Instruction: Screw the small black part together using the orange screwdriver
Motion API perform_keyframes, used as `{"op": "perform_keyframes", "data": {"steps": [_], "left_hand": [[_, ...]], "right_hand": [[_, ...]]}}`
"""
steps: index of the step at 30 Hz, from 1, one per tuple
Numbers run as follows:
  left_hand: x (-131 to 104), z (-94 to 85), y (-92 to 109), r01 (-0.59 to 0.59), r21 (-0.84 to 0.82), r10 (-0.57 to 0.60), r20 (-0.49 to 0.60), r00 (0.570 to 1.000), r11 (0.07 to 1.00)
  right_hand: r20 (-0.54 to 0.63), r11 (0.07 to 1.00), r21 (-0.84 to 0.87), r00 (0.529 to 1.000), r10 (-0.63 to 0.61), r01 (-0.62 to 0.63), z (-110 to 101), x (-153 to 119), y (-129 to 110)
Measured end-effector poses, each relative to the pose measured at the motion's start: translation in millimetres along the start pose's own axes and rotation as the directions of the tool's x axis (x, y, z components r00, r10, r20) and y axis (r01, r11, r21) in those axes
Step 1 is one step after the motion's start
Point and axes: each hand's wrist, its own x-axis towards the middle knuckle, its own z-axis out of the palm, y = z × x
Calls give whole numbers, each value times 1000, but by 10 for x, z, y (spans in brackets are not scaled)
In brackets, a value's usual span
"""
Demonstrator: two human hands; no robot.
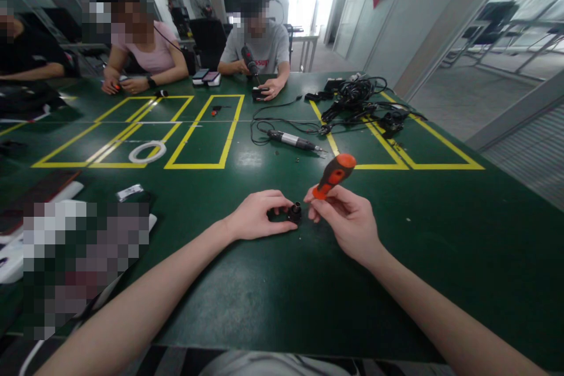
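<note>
Thumb and fingers of my left hand (pixel 259 214) close around a small black cylindrical part (pixel 295 212) on the green table. A short metallic tube shows at the top of that part. Just to its right, my right hand (pixel 352 220) grips a screwdriver (pixel 335 175) with an orange and black handle. The handle tilts up and to the right. Its shaft and tip are hidden behind my fingers, so I cannot tell whether the tip touches the black part.
Beyond my hands lies a corded pen-shaped power tool (pixel 293 140), with tangled black cables (pixel 356 97) behind it. A white ring (pixel 147 152) rests at left, near a small packet (pixel 130 192). Across the table (pixel 440 235), one person holds a power screwdriver (pixel 249 60); others sit left.
</note>
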Motion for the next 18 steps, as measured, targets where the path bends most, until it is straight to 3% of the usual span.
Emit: {"op": "perform_keyframes", "data": {"steps": [4, 18], "left_hand": [[-1, 1, 1, 4, 17, -4, -6, 1000, 1000], [-11, -6, -9, 7, 15, -7, 7, 1000, 1000]], "right_hand": [[32, 999, 44, 999, 18, -20, 7, -6, 10], [-42, 1000, -28, 999, 6, -7, 2, 8, -4]]}}
